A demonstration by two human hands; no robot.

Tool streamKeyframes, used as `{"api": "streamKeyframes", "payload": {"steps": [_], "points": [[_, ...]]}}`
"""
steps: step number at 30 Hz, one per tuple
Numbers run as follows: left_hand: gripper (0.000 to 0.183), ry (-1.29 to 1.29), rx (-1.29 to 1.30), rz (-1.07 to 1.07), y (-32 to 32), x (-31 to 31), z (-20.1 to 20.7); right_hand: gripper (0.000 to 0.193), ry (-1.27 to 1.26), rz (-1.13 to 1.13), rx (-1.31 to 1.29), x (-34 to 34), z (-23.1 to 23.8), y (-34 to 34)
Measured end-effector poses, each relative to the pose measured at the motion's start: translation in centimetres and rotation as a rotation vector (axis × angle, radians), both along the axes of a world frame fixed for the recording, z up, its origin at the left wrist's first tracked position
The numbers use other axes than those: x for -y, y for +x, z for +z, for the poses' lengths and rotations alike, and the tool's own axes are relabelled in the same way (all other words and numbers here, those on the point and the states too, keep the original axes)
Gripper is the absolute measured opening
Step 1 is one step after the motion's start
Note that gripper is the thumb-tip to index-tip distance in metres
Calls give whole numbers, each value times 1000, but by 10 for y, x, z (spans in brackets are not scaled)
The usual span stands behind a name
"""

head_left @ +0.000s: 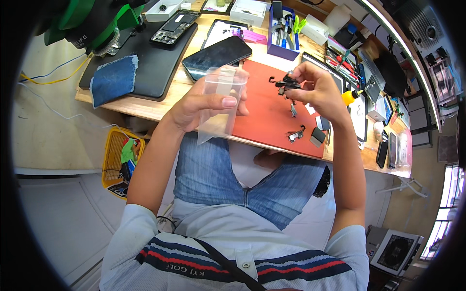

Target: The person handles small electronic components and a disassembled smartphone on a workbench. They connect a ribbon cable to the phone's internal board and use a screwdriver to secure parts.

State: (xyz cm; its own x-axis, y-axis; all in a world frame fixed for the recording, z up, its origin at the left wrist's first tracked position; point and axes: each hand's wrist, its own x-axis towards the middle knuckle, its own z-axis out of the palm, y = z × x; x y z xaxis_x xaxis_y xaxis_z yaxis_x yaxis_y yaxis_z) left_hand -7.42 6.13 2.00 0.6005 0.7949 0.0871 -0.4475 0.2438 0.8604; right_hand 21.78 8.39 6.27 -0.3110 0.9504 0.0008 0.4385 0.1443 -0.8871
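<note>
My left hand point(194, 104) is wrapped round a clear, tapered plastic container point(219, 114), held tilted over the table's front edge. To the right, my right hand point(318, 89) pinches a tangled clump of small black parts point(281, 85) between thumb and fingers, above an orange-red mat point(262, 109). What exactly the clump is made of cannot be made out. Below it on the mat lie a small dark part with metal point(293, 109) and a black-and-silver piece point(295, 135). Two small dark flat pieces point(318, 136) rest near the mat's right edge.
Beyond the container lies a dark-screened phone point(218, 56). A black pad point(141, 77) at left bears an opened phone point(175, 26) and a blue cloth point(114, 80). A blue tool box point(283, 48) stands at the back; a yellow basket point(110, 155) is below left.
</note>
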Motion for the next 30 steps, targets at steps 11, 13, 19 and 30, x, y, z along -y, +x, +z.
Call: {"api": "streamKeyframes", "payload": {"steps": [11, 13, 19, 30], "points": [[75, 984, -759, 631, 58, -1, 31, 39, -107, -73, -664, 27, 59, 6], [79, 1099, -894, 821, 71, 4, 28, 38, -135, -84, -689, 35, 58, -5], [96, 1036, -852, 1005, 95, 16, 22, 32, -173, -135, -579, 47, 43, -17], [83, 1084, -847, 917, 98, 15, 5, 36, -208, -179, -566, 48, 40, -8]]}}
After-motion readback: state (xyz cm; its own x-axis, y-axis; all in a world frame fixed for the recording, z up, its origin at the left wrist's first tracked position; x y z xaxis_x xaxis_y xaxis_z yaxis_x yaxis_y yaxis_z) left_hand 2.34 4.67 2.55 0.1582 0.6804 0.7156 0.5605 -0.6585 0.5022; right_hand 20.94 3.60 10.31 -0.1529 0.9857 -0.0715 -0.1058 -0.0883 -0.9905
